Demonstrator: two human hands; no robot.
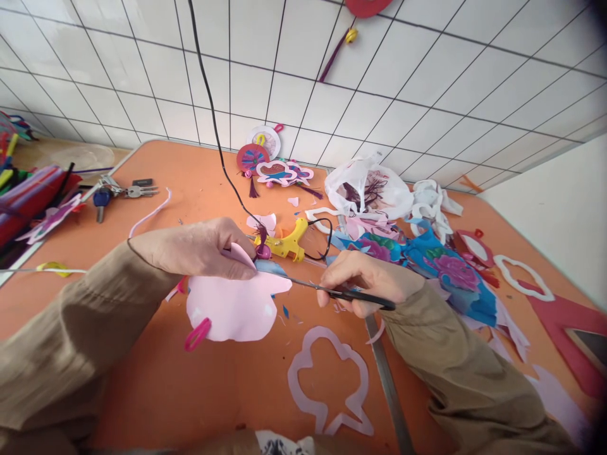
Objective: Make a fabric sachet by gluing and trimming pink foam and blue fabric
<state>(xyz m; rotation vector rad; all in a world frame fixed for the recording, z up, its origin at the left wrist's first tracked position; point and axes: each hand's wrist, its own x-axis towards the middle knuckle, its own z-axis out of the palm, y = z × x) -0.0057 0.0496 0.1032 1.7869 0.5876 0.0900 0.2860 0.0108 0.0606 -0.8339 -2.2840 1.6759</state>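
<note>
The orange counter (199, 183) under you is crowded. Floral paper (441, 265) and a plastic bag (365, 189) are heaped to the right, and a pink outline frame (327, 331) lies in front of you. The pink cut-out (232, 309) rests flat just left of centre, with a magenta loop (196, 333) at its lower left edge.

Your left hand (199, 248) pinches the cut-out's top edge, fingers on top and a corner of the sheet folded up under them. Your right hand (365, 281) is clenched round the handles of the scissors (360, 296). Their thin blades point left and reach the cut-out's right edge, close to your left fingertips.

That closeness is the main risk. A push or a snip with the tips aimed that way could nick a finger, or bite into the pink shape where you hold it. The sheet is held at one edge only, so it could swivel or crease under the blades.

The yellow glue gun (284, 243) lies just behind your hands, its black cord (213, 126) running up past your left hand. A tug on the cord, or a sleeve brushing the nozzle, could drag it onto the paper. You cannot tell whether it is hot.

Your left hand hides the cut-out's top. A blue piece shows under its right edge, but not how it is joined. Whether the blades are parted is too fine to see.
</note>
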